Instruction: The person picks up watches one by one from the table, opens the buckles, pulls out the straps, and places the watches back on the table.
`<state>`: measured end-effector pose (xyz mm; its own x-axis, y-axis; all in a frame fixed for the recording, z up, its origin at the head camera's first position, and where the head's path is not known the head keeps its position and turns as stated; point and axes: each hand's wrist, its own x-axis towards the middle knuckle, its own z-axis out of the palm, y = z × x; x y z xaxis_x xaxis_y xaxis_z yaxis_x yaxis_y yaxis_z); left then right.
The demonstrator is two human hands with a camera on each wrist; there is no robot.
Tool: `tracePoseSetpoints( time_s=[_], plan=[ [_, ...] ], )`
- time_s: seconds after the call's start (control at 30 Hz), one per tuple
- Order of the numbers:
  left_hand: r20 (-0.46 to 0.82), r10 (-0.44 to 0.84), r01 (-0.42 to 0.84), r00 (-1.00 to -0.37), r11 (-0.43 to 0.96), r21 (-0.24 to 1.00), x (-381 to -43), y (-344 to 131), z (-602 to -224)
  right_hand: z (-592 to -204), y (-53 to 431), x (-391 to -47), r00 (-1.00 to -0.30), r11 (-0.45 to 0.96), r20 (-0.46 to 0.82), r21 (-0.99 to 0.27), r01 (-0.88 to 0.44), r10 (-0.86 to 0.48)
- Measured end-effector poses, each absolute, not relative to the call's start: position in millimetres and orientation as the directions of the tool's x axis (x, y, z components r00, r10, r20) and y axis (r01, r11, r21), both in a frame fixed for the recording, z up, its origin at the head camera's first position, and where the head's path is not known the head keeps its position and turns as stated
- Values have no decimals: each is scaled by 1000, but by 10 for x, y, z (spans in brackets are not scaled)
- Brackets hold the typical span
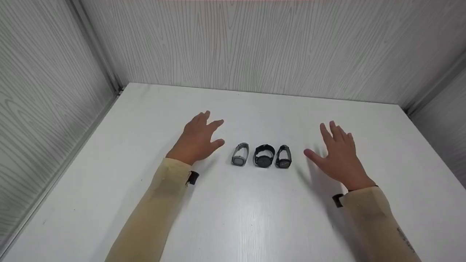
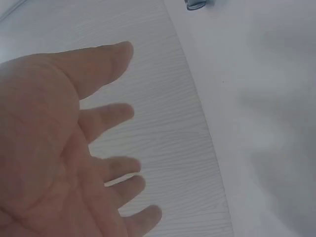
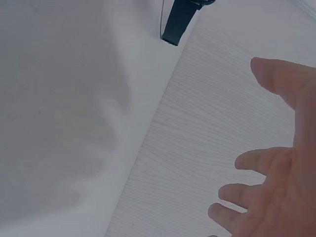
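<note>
Three watches (image 1: 239, 160) (image 1: 263, 161) (image 1: 283, 163), two hands (image 1: 195, 141) (image 1: 340, 160)

Three watches (image 1: 263, 161) between two outspread hands (image 1: 196, 140) (image 1: 340, 160)

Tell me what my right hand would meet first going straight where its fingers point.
Likely the upright grey wood-grain panel at the back, with only flat white tabletop showing before it, though how high the right hand hovers is unclear.

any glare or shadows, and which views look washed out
Head view: soft glare on the table, shadow beside the right hand; left wrist view: washed out, low contrast, soft grey shadows at right; right wrist view: also hazy, broad soft shadow at left.
</note>
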<state>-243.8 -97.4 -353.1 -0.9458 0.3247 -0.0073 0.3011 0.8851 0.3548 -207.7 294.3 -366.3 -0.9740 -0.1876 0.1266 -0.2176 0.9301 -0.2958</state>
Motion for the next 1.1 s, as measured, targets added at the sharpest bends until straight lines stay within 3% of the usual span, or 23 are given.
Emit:
tracePoseSetpoints(
  time_s=[0.37,1.1],
  plan=[
    [-150,516,389,-843,778,493,-2418,-801,-3528,-3612,3010,-2067,-981,922,-68,-360,-146,-182],
    [-84,549,459,-832,764,453,-2426,-645,-3788,-3625,3081,-2018,-974,919,-101,-364,-153,-202]
  ],
)
